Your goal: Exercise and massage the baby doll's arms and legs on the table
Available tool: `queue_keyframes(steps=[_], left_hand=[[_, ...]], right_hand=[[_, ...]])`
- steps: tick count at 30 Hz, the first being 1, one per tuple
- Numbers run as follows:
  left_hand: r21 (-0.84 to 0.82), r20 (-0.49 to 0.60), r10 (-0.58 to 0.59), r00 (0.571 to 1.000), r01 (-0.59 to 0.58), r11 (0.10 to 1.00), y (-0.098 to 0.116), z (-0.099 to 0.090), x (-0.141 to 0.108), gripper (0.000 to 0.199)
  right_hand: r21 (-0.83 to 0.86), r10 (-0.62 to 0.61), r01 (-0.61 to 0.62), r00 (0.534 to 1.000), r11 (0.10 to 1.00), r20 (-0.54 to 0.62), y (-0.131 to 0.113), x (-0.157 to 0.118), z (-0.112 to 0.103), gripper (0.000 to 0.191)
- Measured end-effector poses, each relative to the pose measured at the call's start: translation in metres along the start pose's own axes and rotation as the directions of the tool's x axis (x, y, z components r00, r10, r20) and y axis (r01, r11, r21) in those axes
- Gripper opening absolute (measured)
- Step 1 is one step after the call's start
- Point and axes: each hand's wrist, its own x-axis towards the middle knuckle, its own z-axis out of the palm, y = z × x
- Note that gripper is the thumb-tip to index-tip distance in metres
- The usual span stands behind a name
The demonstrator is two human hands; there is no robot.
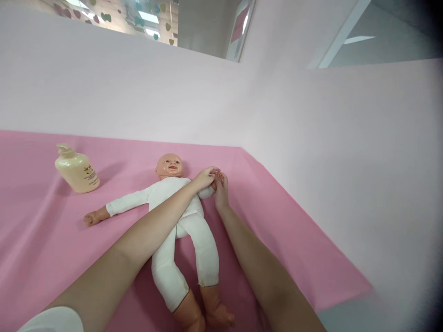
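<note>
A baby doll (192, 210) with a white cloth body lies on its back on a pink sheet (277, 249), head toward the wall. Both my hands meet at the doll's hand on the right side of the picture. My left hand (205, 179) reaches across the doll's chest, its fingers closed round that small hand from above. From the right and below, my right hand (221, 191) grips the same doll hand, with the thumb along it. The doll's other arm stretches out to the left, apart from my hands. My fingers partly cover the held doll hand.
A pale yellow pump bottle (78, 170) stands on the sheet left of the doll's head. White walls (155, 97) rise behind and at the right, meeting in a corner. The sheet's edge runs slantwise along the right. Windows or openings show above.
</note>
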Motion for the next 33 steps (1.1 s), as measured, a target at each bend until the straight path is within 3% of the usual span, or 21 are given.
queue_keyframes(steps=[4,9,19,26,33], left_hand=[[0.012,0.009,-0.029,1.000,0.028,1.000,-0.001,0.001,-0.001,0.045],[0.034,0.005,-0.022,1.000,0.022,0.999,0.000,0.000,0.000,0.029],[0.048,0.035,0.002,0.999,-0.004,0.999,0.001,-0.001,0.000,0.016],[0.077,0.077,-0.026,0.997,0.020,0.997,0.005,-0.001,-0.006,0.013],[0.129,0.096,-0.041,0.995,0.028,0.991,0.011,-0.004,-0.013,0.020]], right_hand=[[0.051,0.018,-0.018,1.000,0.999,-0.002,-0.002,0.001,-0.001,0.031],[0.068,0.004,-0.006,0.999,0.998,0.033,-0.002,0.000,-0.001,0.031],[0.028,-0.032,0.030,0.998,0.999,0.060,0.002,0.003,-0.002,0.029],[-0.095,-0.069,0.076,0.995,0.993,0.076,0.005,0.005,-0.005,0.018],[-0.204,-0.055,0.065,0.997,0.977,0.053,0.006,0.006,-0.007,0.026]])
